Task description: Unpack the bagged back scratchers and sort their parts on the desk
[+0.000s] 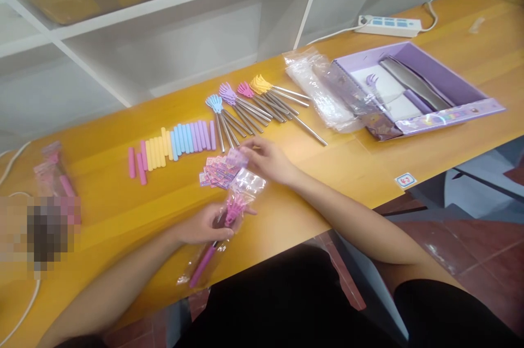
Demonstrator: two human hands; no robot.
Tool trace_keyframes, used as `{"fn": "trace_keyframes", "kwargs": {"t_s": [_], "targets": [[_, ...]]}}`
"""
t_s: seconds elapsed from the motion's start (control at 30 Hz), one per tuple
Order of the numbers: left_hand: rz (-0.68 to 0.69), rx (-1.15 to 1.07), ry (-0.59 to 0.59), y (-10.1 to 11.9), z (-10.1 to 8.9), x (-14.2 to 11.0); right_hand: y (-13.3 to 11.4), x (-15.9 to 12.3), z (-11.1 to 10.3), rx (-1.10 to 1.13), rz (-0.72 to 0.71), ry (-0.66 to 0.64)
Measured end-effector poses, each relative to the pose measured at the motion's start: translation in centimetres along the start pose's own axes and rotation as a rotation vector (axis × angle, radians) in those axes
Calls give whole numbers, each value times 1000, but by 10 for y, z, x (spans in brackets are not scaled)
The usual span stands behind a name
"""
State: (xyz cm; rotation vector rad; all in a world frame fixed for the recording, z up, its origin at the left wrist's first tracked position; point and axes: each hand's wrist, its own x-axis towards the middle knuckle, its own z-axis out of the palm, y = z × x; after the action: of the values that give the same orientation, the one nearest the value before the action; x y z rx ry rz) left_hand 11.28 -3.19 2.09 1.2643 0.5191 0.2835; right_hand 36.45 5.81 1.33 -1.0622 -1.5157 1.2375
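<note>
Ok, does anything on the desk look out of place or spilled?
I see no spill. One pink tube lies apart, off the left end of the row of coloured tubes, and one metal rod juts out past its neighbours, breaking the bunched arrangement.

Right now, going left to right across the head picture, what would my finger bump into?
Pink packets, pink tubes, yellow tubes, blue tubes, cards, right hand, clear bags, purple box.

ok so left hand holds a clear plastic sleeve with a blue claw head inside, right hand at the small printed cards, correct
The claw head inside the clear plastic sleeve is pink, not blue, as the head view shows. The left hand does hold the sleeve, and the right hand is at the small printed cards.
</note>
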Motion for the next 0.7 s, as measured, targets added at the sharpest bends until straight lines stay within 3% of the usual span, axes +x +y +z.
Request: {"fn": "trace_keyframes", "kwargs": {"t_s": [0.13,0.17,0.27,0.33,0.43,0.5,0.6,0.7], "targets": [[17,-6,70,-10,-7,1,-8,-6,-1,23,30,45],[17,-2,93,-13,-9,1,-14,-9,-1,77,58,-40],[12,-4,147,-18,-10,1,-37,-25,7,104,124,-468],[52,-18,153,-18,-7,0,-53,-37,17,45,127,-566],[116,-53,91,-16,0,-1,-82,-44,21,-1,49,-319],[122,-103,46,-18,3,-1,-106,-42,13,-109,-103,-122],[140,-173,23,-22,4,0,-141,-37,-5,-326,-324,-75],[151,-166,27,-25,3,1,-164,-38,-15,-346,-446,36]]}}
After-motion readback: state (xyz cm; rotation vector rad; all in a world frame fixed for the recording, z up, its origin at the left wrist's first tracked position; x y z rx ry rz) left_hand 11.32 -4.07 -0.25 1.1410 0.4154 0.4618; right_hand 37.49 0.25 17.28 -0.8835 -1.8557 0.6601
